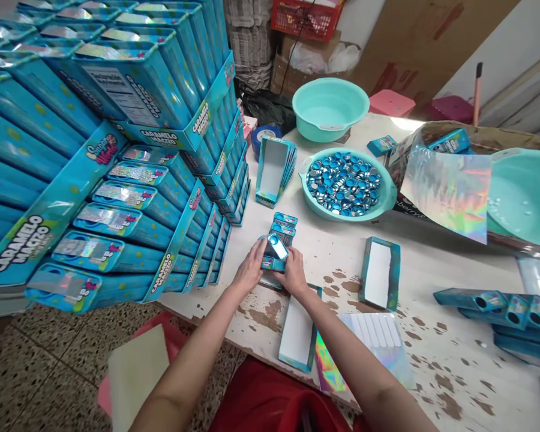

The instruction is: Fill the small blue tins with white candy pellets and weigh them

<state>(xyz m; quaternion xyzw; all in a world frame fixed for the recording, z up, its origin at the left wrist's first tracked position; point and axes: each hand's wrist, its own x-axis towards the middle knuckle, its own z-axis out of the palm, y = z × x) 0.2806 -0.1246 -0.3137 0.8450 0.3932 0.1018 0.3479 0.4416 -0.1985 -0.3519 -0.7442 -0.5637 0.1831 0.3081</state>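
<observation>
Both hands close around a small blue box at the near-left part of the bench.
The left hand [251,267] grips the box [273,264] from its left side, fingers bent forward along it; the right hand [293,270] clasps the opposite side, fingers folded in. The forearms slant inward from the bottom of the view, wrists nearly straight, the hands almost meeting. Between them a shiny-faced tin [278,247] leans at the box; whether it sits inside is unclear. Just beyond stand more tins [284,223]. An open tray [297,336] lies under the right forearm, a holographic sheet [382,351] beside it on the bench [326,243]. Farther out are a bowl [389,191] of caps [344,183], nested trays [272,171] and, at left, a tall stack [130,153] of packed tins.
</observation>
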